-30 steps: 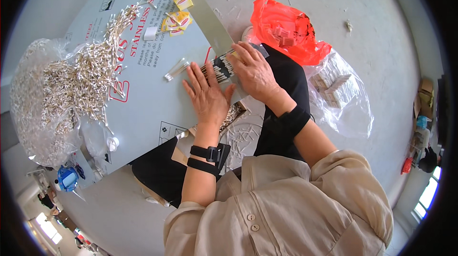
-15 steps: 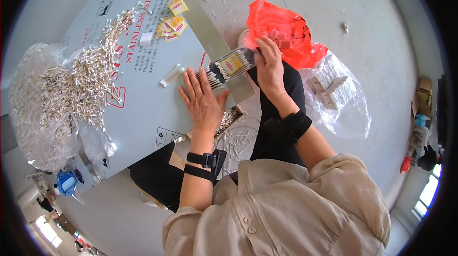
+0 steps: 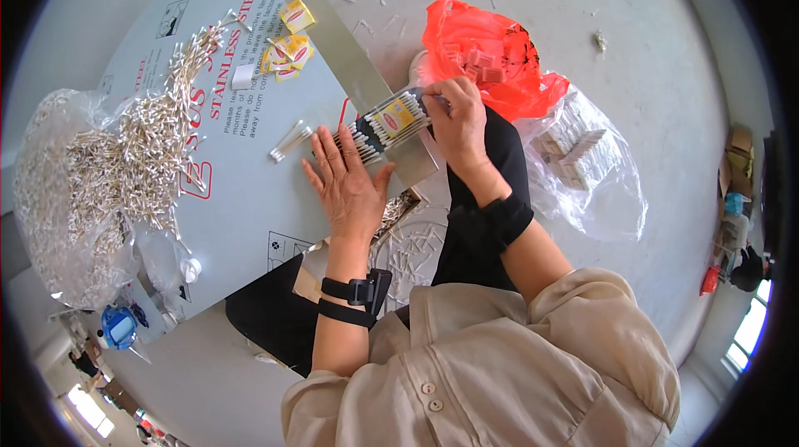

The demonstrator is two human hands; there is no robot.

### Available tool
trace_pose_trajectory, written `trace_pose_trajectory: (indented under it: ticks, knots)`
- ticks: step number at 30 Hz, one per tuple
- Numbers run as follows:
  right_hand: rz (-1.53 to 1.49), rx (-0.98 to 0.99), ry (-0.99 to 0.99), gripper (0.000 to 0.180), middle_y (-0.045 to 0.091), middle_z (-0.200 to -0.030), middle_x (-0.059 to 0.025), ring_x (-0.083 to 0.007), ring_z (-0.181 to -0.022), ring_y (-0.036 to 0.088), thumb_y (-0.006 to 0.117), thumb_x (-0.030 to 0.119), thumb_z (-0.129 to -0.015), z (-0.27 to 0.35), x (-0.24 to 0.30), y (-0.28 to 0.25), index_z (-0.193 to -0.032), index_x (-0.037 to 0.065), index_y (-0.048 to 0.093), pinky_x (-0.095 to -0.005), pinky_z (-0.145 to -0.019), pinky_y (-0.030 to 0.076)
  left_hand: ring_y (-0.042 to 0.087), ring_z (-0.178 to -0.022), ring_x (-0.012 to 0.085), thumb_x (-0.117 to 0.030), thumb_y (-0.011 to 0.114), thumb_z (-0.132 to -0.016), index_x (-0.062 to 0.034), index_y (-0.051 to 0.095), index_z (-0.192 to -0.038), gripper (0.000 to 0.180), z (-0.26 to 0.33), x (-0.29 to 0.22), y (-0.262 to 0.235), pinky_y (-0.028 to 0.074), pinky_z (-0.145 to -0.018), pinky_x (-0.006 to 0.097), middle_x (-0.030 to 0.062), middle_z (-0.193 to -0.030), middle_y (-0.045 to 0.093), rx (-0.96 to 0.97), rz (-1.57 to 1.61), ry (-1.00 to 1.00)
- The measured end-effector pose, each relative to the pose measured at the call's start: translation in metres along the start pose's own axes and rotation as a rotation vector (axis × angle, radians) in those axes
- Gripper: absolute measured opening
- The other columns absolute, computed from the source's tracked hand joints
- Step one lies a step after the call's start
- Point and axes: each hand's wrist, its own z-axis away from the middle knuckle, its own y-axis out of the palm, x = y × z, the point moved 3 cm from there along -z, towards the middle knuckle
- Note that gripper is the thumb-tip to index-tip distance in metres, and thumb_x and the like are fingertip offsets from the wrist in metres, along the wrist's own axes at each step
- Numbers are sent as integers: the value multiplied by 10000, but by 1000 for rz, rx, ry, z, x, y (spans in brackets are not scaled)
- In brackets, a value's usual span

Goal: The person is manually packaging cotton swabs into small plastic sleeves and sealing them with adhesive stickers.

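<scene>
On the grey board [image 3: 250,156], left hand [image 3: 349,189] lies flat, fingers spread; right hand [image 3: 458,122] seemingly grips a swab packet [image 3: 391,118].

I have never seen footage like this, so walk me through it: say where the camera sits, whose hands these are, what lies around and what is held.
The camera sits on a person's head and looks down; its fisheye lens bends the edges. Both forearms are that person's own. The left hand rests flat on a grey printed board. The right hand holds a packed bundle of cotton swabs. A loose heap of cotton swabs spills from a clear bag at left. Small yellow packets lie above; a red plastic bag and a clear bag of packs lie on the floor.
</scene>
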Motion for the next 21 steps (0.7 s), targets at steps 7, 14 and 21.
trace_pose_trajectory:
  ticks: [7, 14, 21]
  knots:
    - [-67, -92, 276, 187, 651, -835, -144, -310, -828, 622, 692, 168, -797, -29, -55, -1, -852, -10, 673, -397, -772, 491, 353, -1349, 350, -118, 665, -821, -44, 535, -1265, 469, -11, -17, -22, 251, -1092, 526, 135, -1385, 456, -159, 102, 124]
    - [-755, 312, 1014, 74, 624, -749, 27, -82, -653, 565, 714, 156, -857, -11, -62, 18, -858, 87, 687, -249, -588, 446, 494, -1061, 277, -62, 674, -777, -105, 627, -934, 170, -36, 0, -16, 362, -892, 432, 40, -1023, 578, -332, 271, 1]
    - [-857, 411, 956, 80, 665, -784, -8, -115, -656, 630, 712, 129, -841, -7, -75, 35, -864, 60, 678, -265, -597, 498, 501, -978, 258, -76, 681, -770, -125, 642, -827, 84, -54, -4, -7, 377, -881, 413, 23, -902, 560, -236, 280, -11]
